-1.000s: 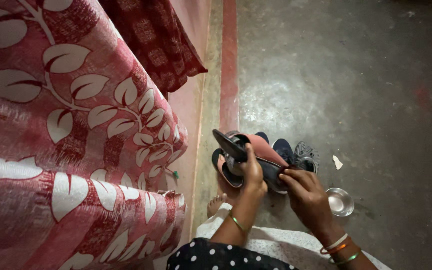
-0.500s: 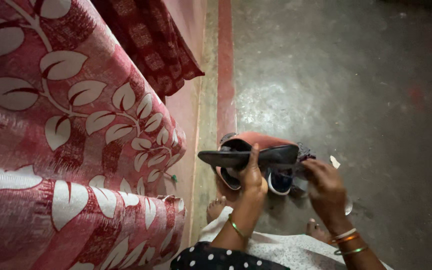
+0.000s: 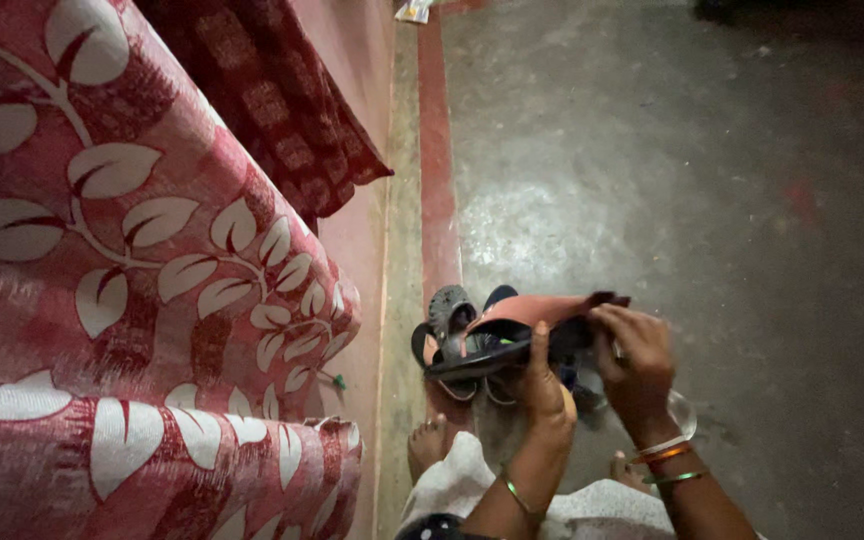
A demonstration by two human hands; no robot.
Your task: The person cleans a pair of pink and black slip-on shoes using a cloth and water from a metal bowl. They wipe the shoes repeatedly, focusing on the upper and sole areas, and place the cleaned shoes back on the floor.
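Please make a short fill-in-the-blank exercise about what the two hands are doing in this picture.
1. Both hands hold a sandal with a pinkish-red insole and a ____ sole.
2. The left hand grips the sandal from ____.
3. The right hand wears ____ on its wrist.
4. The bed cover shows white ____ on red.

Missing words: black; below; bangles; leaves

Red leaf-patterned cloth, dark red patterned cushion, grey concrete floor, red floor stripe.
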